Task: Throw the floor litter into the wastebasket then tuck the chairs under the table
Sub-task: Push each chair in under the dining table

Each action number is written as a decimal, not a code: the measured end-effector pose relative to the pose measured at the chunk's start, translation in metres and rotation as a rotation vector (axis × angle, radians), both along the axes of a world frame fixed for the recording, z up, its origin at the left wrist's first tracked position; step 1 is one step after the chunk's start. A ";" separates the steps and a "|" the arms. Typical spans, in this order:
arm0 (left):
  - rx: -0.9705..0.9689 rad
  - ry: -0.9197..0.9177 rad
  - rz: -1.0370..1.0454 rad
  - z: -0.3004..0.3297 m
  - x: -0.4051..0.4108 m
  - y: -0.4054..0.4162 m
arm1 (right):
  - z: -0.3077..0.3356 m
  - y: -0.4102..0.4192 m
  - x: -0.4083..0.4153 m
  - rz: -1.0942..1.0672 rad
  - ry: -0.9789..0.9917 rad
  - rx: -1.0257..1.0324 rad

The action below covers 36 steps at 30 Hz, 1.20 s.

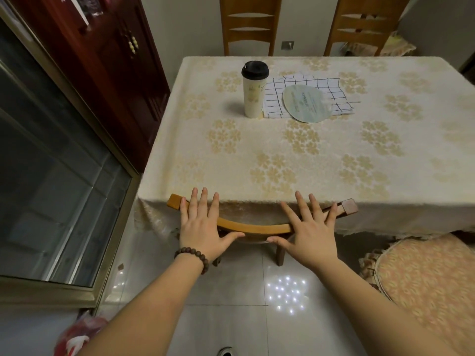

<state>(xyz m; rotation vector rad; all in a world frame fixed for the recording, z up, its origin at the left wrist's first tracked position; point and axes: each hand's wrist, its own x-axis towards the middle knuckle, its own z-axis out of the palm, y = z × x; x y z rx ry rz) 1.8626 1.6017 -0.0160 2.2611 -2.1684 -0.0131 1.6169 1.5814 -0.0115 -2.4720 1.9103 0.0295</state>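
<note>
A wooden chair's curved top rail [254, 227] sits right at the near edge of the table [282, 163], its seat hidden under the floral tablecloth. My left hand [203, 224], with a bead bracelet on the wrist, lies flat on the left part of the rail. My right hand [308, 232] lies flat on the right part. On both, the fingers are spread and straight over the rail and the thumb is on the near side. A second chair with a round cushioned seat [424, 278] stands out from the table at the right. No litter shows on the tiled floor.
Two more chairs [250, 24] [365, 24] stand at the table's far side. On the table are a lidded cup [254, 88], a checked cloth [308, 86] and a hand fan [305, 102]. A dark cabinet [108, 60] and a glass door [51, 176] line the left. A red bag [77, 335] lies bottom left.
</note>
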 end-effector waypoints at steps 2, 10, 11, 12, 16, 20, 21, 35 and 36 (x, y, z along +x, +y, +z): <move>-0.024 0.019 -0.017 0.005 0.001 0.000 | 0.005 -0.002 0.002 -0.009 0.023 0.029; -0.102 0.066 -0.021 -0.002 -0.006 0.040 | -0.005 0.034 -0.010 0.061 -0.007 -0.088; -0.118 0.073 -0.012 -0.005 -0.008 0.045 | -0.007 0.035 -0.013 0.074 0.000 -0.090; -0.125 0.075 0.000 -0.007 -0.011 0.047 | -0.008 0.033 -0.016 0.086 0.003 -0.086; -0.106 0.066 0.054 -0.001 -0.018 0.034 | -0.005 0.003 -0.020 0.112 -0.015 -0.026; -0.107 0.080 0.041 -0.007 -0.017 0.031 | -0.009 -0.002 -0.022 0.127 -0.017 -0.064; -0.111 0.075 0.034 -0.007 -0.015 0.030 | -0.010 -0.001 -0.020 0.126 -0.020 -0.090; -0.018 -0.016 -0.020 0.001 0.041 -0.001 | -0.004 0.003 0.036 0.050 -0.031 -0.028; -0.010 -0.022 -0.013 0.001 0.038 0.001 | -0.003 0.002 0.034 0.060 -0.031 -0.021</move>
